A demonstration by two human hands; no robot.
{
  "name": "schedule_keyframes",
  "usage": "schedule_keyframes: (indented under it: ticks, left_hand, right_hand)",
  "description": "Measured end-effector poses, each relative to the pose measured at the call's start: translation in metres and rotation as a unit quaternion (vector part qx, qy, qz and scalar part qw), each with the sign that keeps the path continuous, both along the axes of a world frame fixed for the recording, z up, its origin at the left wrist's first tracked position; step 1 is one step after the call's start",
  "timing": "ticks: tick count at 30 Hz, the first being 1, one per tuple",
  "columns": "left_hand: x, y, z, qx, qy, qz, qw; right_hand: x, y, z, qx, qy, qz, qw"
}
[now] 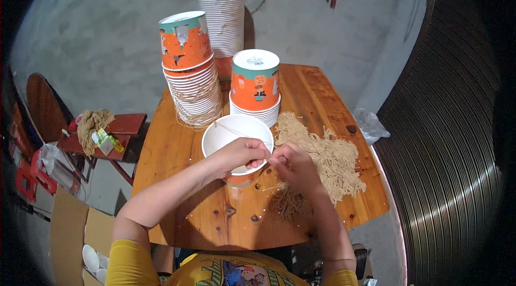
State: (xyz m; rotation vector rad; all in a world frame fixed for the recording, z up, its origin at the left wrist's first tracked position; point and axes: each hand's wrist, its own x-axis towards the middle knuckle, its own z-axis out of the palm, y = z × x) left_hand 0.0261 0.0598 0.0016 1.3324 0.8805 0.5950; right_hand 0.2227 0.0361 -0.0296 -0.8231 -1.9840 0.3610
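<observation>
A white-lined paper bucket stands on the table with its mouth up. A thin string crosses its mouth from the far left rim toward my hands. Over the right side of the rim, my left hand is closed in a pinch on the string. My right hand is closed too, its fingertips almost touching the left ones, and seems to pinch the same string; the exact spot is hidden by the fingers. Just right of it lies a heap of beige strings, with a darker shaded tuft below.
Behind the bucket are an upside-down stack of orange and green buckets, a taller stack wound with strings and a tall white stack. All stand on the wooden table. A red bench is left, a cardboard box lower left.
</observation>
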Motion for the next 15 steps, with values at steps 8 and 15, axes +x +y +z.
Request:
schedule_keyframes:
  ticks: [8,15]
  left_hand:
    - [-0.002,0.002,0.002,-0.114,-0.068,-0.019,0.991]
    - [-0.002,-0.001,0.001,-0.051,-0.038,-0.005,0.998]
  right_hand:
    - [-0.005,-0.003,-0.008,-0.009,-0.009,0.024,1.000]
    - [-0.008,-0.006,-0.010,-0.223,0.165,0.001,0.961]
